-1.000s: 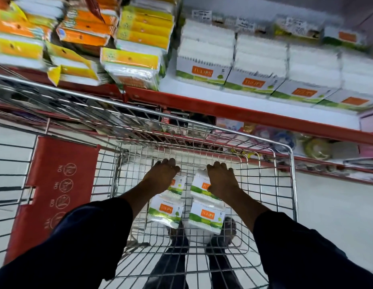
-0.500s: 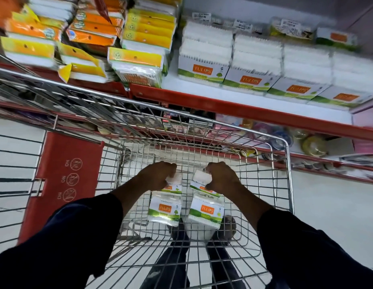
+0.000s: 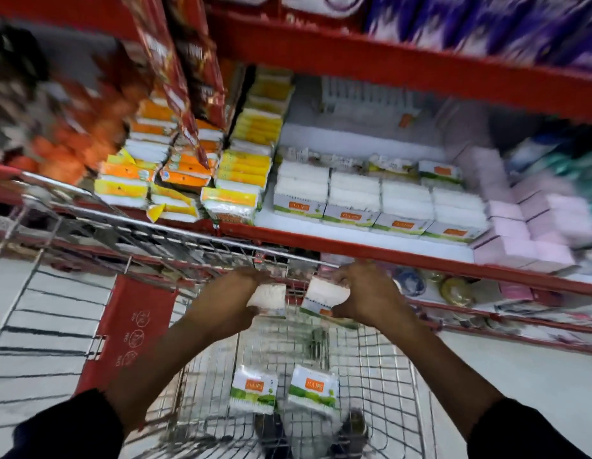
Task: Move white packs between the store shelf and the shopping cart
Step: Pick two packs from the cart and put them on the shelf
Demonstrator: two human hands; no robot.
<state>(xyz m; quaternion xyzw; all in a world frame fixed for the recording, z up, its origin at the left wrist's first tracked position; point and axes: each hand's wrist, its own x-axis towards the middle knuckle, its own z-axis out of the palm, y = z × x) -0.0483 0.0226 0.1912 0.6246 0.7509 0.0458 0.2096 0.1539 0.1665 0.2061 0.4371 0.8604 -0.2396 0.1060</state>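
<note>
Two white packs (image 3: 252, 389) (image 3: 313, 387) lie side by side on the floor of the wire cart (image 3: 380, 369). Above them, the left hand (image 3: 231, 301) has its fingers wrapped around one white pack (image 3: 267, 295), and the right hand (image 3: 366, 298) grips another (image 3: 326, 294). Farther off, more white packs (image 3: 377, 202) sit in a row on the red shelf (image 3: 354, 248).

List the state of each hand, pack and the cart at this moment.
Left hand: closed on a white pack, raised.
Right hand: closed on another white pack, raised.
Two packs: lying in the cart.
Cart: otherwise unloaded.
Shelf packs: stacked in rows.
</note>
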